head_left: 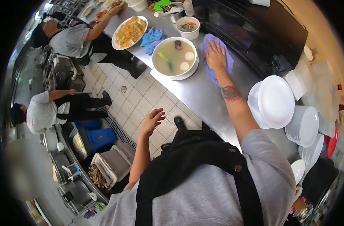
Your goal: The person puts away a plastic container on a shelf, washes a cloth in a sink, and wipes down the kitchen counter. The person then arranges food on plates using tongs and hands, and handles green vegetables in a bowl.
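My right hand (216, 56) lies flat with its fingers spread on a purple cloth (229, 62), which rests on the steel counter (196, 88). Just left of the cloth stands a large white bowl of pale soup (172, 58) with a green vegetable and round white slices in it. My left hand (154, 119) hangs over the floor in front of the counter, fingers loosely curled and apart, holding nothing. Beyond the soup are a crumpled blue cloth (153, 38) and an oval plate of noodles (129, 33).
White plates (277, 101) are stacked on the counter at right. A black appliance (254, 34) stands behind the cloth, near a small white bowl (188, 28). Two people (72, 41) are at left, one handling a dish. Blue bins (100, 137) stand lower left.
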The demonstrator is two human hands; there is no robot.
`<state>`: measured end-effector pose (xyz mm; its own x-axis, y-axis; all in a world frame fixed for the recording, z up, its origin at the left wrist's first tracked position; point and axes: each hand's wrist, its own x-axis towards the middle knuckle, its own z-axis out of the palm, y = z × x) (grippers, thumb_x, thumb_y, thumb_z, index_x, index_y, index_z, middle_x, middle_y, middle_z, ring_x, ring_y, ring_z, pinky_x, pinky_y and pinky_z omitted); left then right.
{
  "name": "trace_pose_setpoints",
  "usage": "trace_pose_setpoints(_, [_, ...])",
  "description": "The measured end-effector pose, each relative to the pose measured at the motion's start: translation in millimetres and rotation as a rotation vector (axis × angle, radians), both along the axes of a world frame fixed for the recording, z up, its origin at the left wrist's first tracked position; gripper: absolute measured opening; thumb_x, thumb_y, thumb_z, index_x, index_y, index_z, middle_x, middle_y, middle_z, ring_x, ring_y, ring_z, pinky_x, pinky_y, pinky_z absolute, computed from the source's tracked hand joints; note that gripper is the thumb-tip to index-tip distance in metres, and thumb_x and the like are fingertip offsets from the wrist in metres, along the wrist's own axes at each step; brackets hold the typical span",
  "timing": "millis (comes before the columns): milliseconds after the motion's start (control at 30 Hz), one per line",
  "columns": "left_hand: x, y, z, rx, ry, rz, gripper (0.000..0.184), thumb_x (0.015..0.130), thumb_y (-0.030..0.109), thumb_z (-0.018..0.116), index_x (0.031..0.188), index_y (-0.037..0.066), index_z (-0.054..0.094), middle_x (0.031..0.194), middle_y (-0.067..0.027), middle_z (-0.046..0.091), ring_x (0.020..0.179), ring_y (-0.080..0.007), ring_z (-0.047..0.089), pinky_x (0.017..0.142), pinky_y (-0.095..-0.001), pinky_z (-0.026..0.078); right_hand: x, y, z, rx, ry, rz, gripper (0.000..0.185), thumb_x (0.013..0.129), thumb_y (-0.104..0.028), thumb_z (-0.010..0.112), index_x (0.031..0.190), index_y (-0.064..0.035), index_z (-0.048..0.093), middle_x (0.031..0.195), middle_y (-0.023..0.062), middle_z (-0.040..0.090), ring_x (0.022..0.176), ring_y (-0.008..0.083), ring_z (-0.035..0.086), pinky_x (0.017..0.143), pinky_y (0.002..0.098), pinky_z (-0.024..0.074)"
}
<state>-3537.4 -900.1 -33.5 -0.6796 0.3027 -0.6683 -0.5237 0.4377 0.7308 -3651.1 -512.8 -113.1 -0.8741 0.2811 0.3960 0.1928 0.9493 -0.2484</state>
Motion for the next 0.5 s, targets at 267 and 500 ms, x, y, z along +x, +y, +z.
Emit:
trace_pose_setpoints(267, [-98,-26,-13,0.067,-0.013,0.037,0.038,0.091,0.03,0.051,0.121,0.005,0.05,0.109,-0.007,0.06,0.096,-0.0201,0.059,0.082,-0.0321,0.045,158,-105,25,-0.057,-0.165,0.626,0.038,0.088,-0.022,0.048,0.122,-0.0056,0.052,0.129,0.0121,0.049,0.124,0.0295,0.041,0.104,0.0429,0.0286])
trace_pose_setpoints(500, [-200,-16,3,0.13,0.208,-0.167,0.032,0.09,0.028,0.052,0.114,0.006,0.055,0.103,-0.0047,0.061,0.09,-0.0153,0.058,0.076,-0.0282,0.043,214,-128,78,-0.653,-0.6,0.408,0.031,0.089,-0.03,0.049,0.105,-0.0041,0.057,0.103,0.02,0.058,0.101,0.0361,0.053,0.089,0.0439,0.0408])
